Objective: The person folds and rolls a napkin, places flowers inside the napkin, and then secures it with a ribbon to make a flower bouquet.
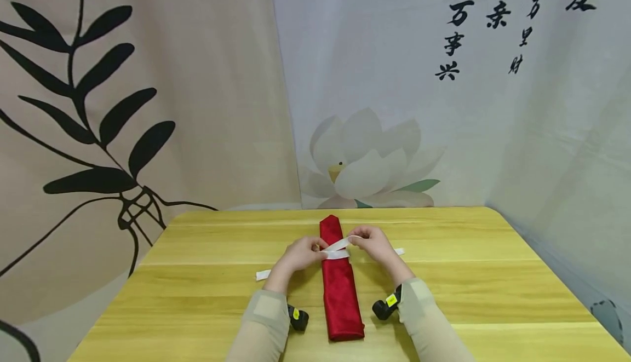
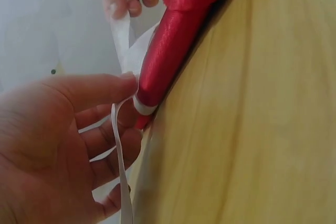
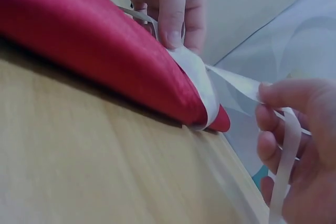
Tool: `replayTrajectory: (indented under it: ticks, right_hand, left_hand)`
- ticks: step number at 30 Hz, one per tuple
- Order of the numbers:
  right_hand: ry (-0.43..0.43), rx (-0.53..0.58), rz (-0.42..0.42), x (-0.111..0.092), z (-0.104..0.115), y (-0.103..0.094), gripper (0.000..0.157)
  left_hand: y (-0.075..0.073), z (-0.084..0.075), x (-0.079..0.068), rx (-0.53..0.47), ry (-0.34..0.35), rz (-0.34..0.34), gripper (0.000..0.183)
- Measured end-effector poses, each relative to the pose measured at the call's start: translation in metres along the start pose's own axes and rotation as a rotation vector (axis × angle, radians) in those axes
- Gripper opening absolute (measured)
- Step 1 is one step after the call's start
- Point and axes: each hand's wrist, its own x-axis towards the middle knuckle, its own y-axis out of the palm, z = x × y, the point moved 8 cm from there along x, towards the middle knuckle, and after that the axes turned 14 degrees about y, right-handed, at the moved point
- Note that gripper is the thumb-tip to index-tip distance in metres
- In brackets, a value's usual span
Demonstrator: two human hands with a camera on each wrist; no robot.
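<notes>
A rolled red cloth (image 1: 341,296) lies lengthwise on the wooden table, with a white ribbon (image 1: 337,254) looped around its upper part. On the roll's left side my left hand (image 1: 303,253) pinches the ribbon between thumb and fingers, close against the cloth. My right hand (image 1: 372,241), to the right of the roll, pinches another length of the ribbon and holds it up taut. In the right wrist view the ribbon (image 3: 236,83) stretches from the roll to my right fingertips, and its loose tail hangs down past the palm. A second tail falls below my left hand (image 2: 63,135).
Ribbon ends stick out past both hands on the wooden table (image 1: 197,296). Each wrist carries a small black camera, seen beside the left sleeve (image 1: 268,312) and the right sleeve (image 1: 424,307). A printed curtain (image 1: 222,104) hangs behind the table's far edge.
</notes>
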Motion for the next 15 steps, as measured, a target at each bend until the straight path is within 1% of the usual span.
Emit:
replayTrajectory:
  ticks: [3, 6, 10, 15]
  right_hand:
    - [0.013, -0.018, -0.004, 0.0013, -0.0026, 0.0, 0.01]
    - [0.037, -0.038, 0.01, 0.0025, -0.0057, 0.0001, 0.009]
    - [0.059, -0.05, 0.063, 0.0023, -0.008, -0.0018, 0.015]
    - [0.047, -0.031, 0.131, -0.0006, -0.0064, -0.0094, 0.02]
  left_hand:
    - [-0.0001, 0.0005, 0.0003, 0.029, -0.004, -0.012, 0.006]
    - [-0.0007, 0.0009, 0.0002, 0.047, -0.017, -0.018, 0.006]
    - [-0.0019, 0.0011, -0.0008, 0.053, -0.04, -0.024, 0.009]
    - [-0.0028, 0.0004, -0.0016, 0.032, -0.041, -0.029, 0.01]
